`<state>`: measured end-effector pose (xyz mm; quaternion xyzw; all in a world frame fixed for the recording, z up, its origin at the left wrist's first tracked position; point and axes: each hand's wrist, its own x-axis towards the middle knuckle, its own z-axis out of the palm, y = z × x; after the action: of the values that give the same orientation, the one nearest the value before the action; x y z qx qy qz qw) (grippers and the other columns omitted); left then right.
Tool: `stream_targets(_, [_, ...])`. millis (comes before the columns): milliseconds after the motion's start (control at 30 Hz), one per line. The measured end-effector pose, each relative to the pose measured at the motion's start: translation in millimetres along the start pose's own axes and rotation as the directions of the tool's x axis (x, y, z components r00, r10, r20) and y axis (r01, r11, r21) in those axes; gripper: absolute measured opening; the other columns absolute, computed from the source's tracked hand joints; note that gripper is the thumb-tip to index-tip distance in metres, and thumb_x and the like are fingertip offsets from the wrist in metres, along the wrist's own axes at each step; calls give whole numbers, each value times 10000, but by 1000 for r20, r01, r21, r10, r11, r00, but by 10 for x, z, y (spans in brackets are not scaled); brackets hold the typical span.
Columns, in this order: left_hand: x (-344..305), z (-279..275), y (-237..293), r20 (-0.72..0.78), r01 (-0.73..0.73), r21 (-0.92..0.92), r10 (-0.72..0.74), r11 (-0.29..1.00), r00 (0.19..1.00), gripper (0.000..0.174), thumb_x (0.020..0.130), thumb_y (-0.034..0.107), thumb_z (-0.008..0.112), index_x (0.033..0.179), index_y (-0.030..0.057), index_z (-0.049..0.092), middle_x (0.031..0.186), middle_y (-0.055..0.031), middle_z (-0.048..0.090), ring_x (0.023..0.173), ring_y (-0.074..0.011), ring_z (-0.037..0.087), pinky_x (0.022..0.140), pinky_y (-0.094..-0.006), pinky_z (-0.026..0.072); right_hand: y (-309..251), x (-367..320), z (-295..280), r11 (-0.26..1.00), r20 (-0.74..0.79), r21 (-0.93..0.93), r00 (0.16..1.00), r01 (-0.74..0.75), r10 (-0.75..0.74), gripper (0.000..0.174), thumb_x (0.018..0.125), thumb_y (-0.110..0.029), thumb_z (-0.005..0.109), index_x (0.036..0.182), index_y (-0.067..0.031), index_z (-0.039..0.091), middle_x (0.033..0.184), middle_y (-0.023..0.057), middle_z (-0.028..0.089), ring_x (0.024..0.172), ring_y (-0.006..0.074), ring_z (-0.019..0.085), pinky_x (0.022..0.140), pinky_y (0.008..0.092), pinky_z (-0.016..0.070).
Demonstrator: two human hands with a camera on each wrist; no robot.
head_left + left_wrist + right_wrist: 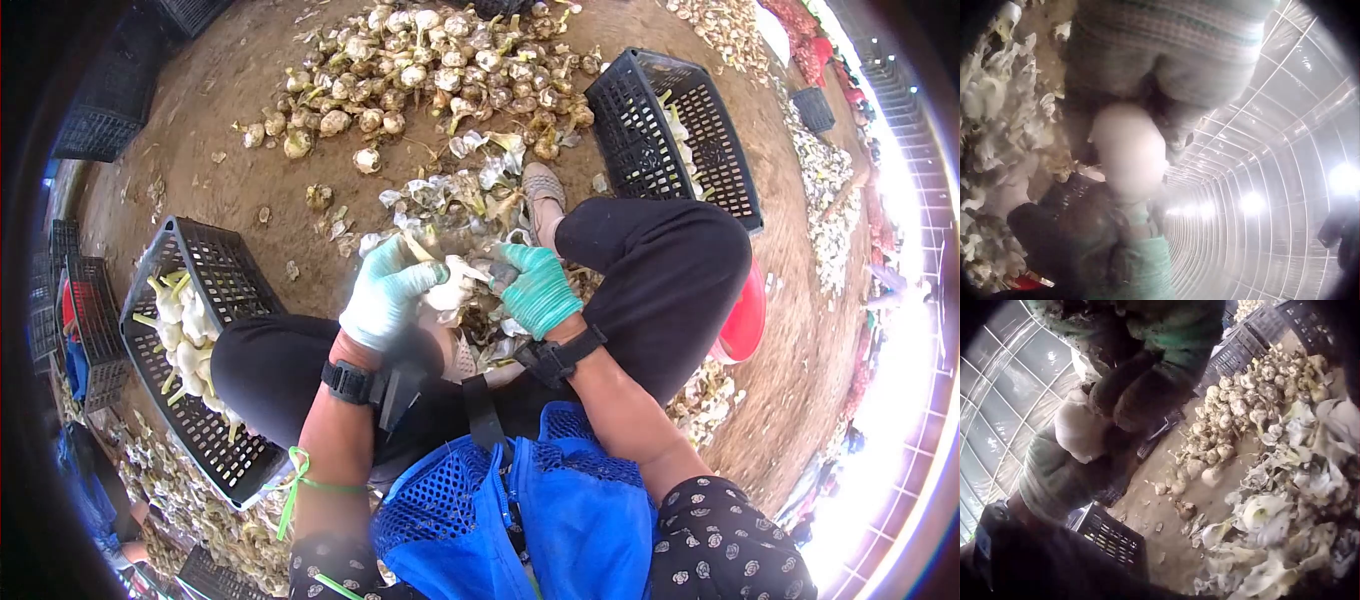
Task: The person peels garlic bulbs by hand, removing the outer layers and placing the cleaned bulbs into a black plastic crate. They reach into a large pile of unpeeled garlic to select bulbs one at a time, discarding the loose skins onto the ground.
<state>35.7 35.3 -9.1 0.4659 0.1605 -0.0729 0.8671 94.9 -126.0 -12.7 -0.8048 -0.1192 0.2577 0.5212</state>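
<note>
A peeled-looking white garlic bulb is held between both hands, over the lap. My left hand, in a white and pale green knit glove, grips the bulb from the left side. My right hand, in a green striped glove with darkened fingertips, pinches at its right side, where a pale strip runs into the fingers. The bulb shows smooth and blurred between both gloves in the left wrist view. In the right wrist view the bulb sits against the fingers, partly hidden by them.
Loose garlic skins lie between the feet. A heap of untrimmed garlic bulbs is ahead. One black crate with white garlic stands left, another crate at front right. A red bucket is beside the right knee.
</note>
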Motion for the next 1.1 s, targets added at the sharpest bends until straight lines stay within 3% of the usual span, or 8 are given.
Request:
stream_targets(100, [7, -8, 3, 7, -21, 50, 20, 999, 1000, 176, 703, 98, 594, 833, 29, 497, 791, -45, 543, 701, -120, 530, 634, -242, 449, -68, -52, -56, 998, -86, -16, 995, -53, 51, 195, 656, -28, 568, 841, 32, 561, 683, 109, 553, 613, 162, 530, 568, 273, 429])
stream_targets(200, [-17, 82, 23, -8, -22, -22, 22, 1000, 1000, 171, 729, 107, 569, 867, 28, 508, 807, -38, 541, 706, -109, 521, 639, -233, 439, 278, -29, -31, 984, -99, -43, 979, 174, -177, 206, 655, -36, 565, 848, 37, 556, 721, 103, 570, 621, 167, 536, 568, 273, 433])
stream_targets(533, [-5, 71, -34, -37, 9, 37, -7, 999, 999, 215, 784, 138, 512, 962, 17, 510, 849, -22, 539, 761, -97, 510, 686, -223, 423, -25, -39, 30, 961, 4, -275, 1000, 30, -30, 226, 632, -50, 584, 845, 26, 567, 682, 147, 575, 601, 242, 549, 566, 305, 434])
stream_targets(733, [20, 54, -17, -7, 67, -86, -68, 994, 998, 234, 786, 137, 505, 984, 12, 498, 857, -32, 545, 762, -111, 519, 690, -227, 428, -86, -96, -4, 994, -113, 52, 988, -96, 101, 236, 680, -110, 605, 866, 31, 566, 695, 139, 579, 602, 207, 550, 567, 293, 434])
stream_targets(800, [40, 25, -69, -12, 10, -49, -11, 999, 1000, 231, 786, 133, 497, 980, 8, 497, 851, -38, 550, 750, -113, 525, 679, -224, 431, -186, -122, -36, 991, 27, 100, 996, -88, 86, 249, 707, -151, 605, 867, 34, 565, 695, 153, 576, 614, 213, 554, 572, 296, 434])
stream_targets(833, [37, 36, -70, -11, 13, -49, -13, 999, 1000, 231, 786, 133, 497, 980, 8, 497, 851, -38, 550, 750, -113, 525, 679, -224, 431, -166, -108, -9, 991, 23, -134, 1000, 8, -5, 234, 692, -119, 602, 860, 38, 556, 710, 170, 574, 634, 246, 560, 583, 305, 436])
stream_targets(1000, [35, 64, -75, -137, -66, 42, 71, 997, 988, 185, 791, 159, 485, 888, 3, 509, 798, -43, 546, 708, -122, 526, 648, -228, 437, -39, -82, 110, 973, -50, -210, 993, 96, -109, 204, 669, -89, 576, 832, 29, 540, 759, 207, 567, 720, 329, 557, 615, 352, 434])
stream_targets(1100, [56, -38, -94, -42, -134, -191, 129, 972, 991, 179, 807, 193, 462, 771, 19, 482, 741, -55, 527, 664, -132, 522, 605, -242, 443, 109, -29, 141, 944, -98, -320, 994, -83, 54, 213, 680, -32, 514, 888, -4, 549, 786, 190, 574, 740, 302, 562, 616, 343, 432])
